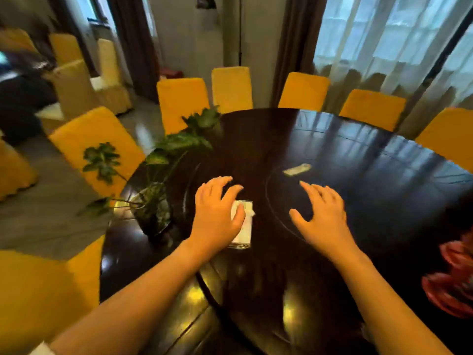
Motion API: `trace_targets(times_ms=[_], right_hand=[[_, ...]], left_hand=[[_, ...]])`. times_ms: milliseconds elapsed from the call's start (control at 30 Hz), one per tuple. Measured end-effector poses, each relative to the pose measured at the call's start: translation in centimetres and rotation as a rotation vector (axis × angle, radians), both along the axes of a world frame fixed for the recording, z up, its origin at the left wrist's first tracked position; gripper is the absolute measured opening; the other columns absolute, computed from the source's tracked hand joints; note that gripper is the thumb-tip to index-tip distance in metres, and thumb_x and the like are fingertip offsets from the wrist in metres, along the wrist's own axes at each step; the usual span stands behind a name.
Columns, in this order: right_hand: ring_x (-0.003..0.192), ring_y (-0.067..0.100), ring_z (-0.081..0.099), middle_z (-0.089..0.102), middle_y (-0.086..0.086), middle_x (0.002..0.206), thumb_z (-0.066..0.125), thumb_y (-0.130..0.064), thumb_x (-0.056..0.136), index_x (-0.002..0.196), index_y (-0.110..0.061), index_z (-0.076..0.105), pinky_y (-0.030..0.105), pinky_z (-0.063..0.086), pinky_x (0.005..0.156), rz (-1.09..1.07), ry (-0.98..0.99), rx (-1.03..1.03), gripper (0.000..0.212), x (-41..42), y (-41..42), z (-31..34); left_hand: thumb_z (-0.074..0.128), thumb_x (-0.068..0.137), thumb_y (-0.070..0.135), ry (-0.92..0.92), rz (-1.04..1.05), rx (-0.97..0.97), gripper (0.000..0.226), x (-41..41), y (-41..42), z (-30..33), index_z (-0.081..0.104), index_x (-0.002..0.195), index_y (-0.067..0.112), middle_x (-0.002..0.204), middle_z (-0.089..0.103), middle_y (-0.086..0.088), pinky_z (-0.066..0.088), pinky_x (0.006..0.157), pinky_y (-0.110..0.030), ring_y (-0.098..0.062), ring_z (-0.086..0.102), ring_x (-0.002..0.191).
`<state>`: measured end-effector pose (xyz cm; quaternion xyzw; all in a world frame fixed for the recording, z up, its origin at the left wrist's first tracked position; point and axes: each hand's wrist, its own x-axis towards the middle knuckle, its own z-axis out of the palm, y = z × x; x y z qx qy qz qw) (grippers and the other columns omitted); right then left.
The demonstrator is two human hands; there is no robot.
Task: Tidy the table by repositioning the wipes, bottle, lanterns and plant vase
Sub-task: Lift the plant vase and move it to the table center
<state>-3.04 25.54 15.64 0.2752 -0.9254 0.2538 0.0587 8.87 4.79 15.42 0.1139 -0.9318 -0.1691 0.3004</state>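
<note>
Left hand (217,213) is hovering, fingers spread, over the white wipes pack (243,228), gripping nothing. Right hand (323,213) is spreading open above the dark table (358,155). Pack is looking blurred, flat, glossy-edged.

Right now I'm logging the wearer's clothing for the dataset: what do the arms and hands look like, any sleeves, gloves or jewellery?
Both hands, left hand and right hand, are bare: no gloves, rings or watch visible. The forearms are uncovered too. A bit of white fabric, possibly a pushed-up sleeve, shows at the bottom left corner.
</note>
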Motion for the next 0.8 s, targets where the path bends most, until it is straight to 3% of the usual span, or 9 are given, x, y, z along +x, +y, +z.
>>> trace_targets(times_ms=[167, 300, 400, 467, 533, 600, 667, 733, 800], right_hand=[[0.139, 0.026, 0.024, 0.040, 0.003, 0.147, 0.057, -0.048, 0.084, 0.147, -0.031, 0.032, 0.046, 0.028, 0.110, 0.175, -0.156, 0.044, 0.070, 1.8, -12.0, -4.3], [0.136, 0.022, 0.035, 0.044, 0.002, 0.145, 0.066, -0.042, 0.082, 0.146, -0.026, 0.034, 0.038, 0.030, 0.109, 0.304, -0.366, -0.013, 0.074, 2.8, -19.8, -7.9], [0.133, 0.019, 0.041, 0.047, 0.004, 0.144, 0.072, -0.034, 0.079, 0.147, -0.025, 0.033, 0.034, 0.035, 0.107, 0.358, -0.539, -0.020, 0.079, 3.6, -25.0, -10.4], [0.132, 0.016, 0.042, 0.049, -0.001, 0.141, 0.075, -0.032, 0.077, 0.145, -0.032, 0.034, 0.024, 0.039, 0.099, 0.363, -0.703, -0.078, 0.080, 3.9, -28.7, -11.8], [0.133, 0.014, 0.041, 0.050, -0.006, 0.137, 0.078, -0.036, 0.075, 0.143, -0.037, 0.032, 0.013, 0.037, 0.090, 0.377, -0.836, -0.159, 0.082, 4.1, -31.7, -13.0], [0.141, 0.015, 0.029, 0.037, 0.002, 0.150, 0.081, -0.040, 0.071, 0.150, -0.032, 0.018, 0.019, 0.030, 0.100, 0.404, -0.918, -0.175, 0.102, 3.9, -34.4, -14.0], [0.146, 0.018, 0.016, 0.019, 0.006, 0.159, 0.084, -0.037, 0.068, 0.153, -0.031, 0.004, 0.028, 0.023, 0.107, 0.432, -0.981, -0.148, 0.117, 3.5, -36.2, -14.7], [0.147, 0.020, 0.009, 0.009, 0.008, 0.161, 0.085, -0.024, 0.069, 0.153, -0.031, -0.003, 0.028, 0.023, 0.107, 0.422, -1.039, -0.157, 0.121, 2.6, -38.0, -15.7], [0.147, 0.020, 0.011, 0.009, 0.006, 0.161, 0.083, -0.017, 0.072, 0.153, -0.029, -0.005, 0.024, 0.024, 0.103, 0.409, -1.024, -0.146, 0.119, 1.9, -39.2, -16.2]], left_hand=[[0.066, 0.078, 0.021, -0.090, 0.113, 0.049, 0.031, 4.0, -8.8, -6.1, 0.070, 0.107, 0.010, 0.118, 0.063, -0.015, 0.044, 0.094, -0.055, -0.036, 0.057, 0.113], [0.058, 0.080, 0.025, -0.014, 0.248, 0.219, 0.025, 7.1, -13.9, -10.5, 0.069, 0.097, 0.011, 0.102, 0.064, -0.007, 0.049, 0.084, -0.046, -0.028, 0.058, 0.097], [0.068, 0.079, 0.029, -0.049, 0.426, 0.353, 0.026, 9.4, -17.2, -14.0, 0.063, 0.098, 0.012, 0.102, 0.059, -0.006, 0.045, 0.087, -0.040, -0.030, 0.056, 0.097], [0.076, 0.077, 0.039, -0.143, 0.555, 0.445, 0.054, 10.1, -19.4, -16.2, 0.056, 0.118, 0.011, 0.119, 0.054, -0.011, 0.040, 0.096, -0.039, -0.033, 0.051, 0.112], [0.077, 0.072, 0.051, -0.206, 0.620, 0.578, 0.091, 9.8, -21.1, -17.4, 0.037, 0.142, 0.008, 0.142, 0.043, -0.019, 0.032, 0.109, -0.044, -0.035, 0.036, 0.133], [0.081, 0.067, 0.051, -0.181, 0.615, 0.767, 0.114, 8.9, -22.8, -18.0, 0.017, 0.152, 0.011, 0.155, 0.030, -0.019, 0.024, 0.115, -0.043, -0.031, 0.024, 0.144], [0.087, 0.063, 0.045, -0.118, 0.594, 0.895, 0.118, 7.7, -24.3, -18.2, 0.014, 0.153, 0.019, 0.156, 0.029, -0.013, 0.026, 0.114, -0.039, -0.026, 0.026, 0.143], [0.089, 0.060, 0.042, -0.044, 0.554, 0.881, 0.106, 6.4, -25.6, -18.6, 0.027, 0.146, 0.025, 0.145, 0.043, -0.005, 0.033, 0.105, -0.030, -0.016, 0.039, 0.132], [0.090, 0.060, 0.039, 0.032, 0.501, 0.759, 0.087, 5.6, -26.1, -18.3, 0.037, 0.128, 0.047, 0.117, 0.052, 0.015, 0.037, 0.090, -0.021, 0.004, 0.044, 0.108]])
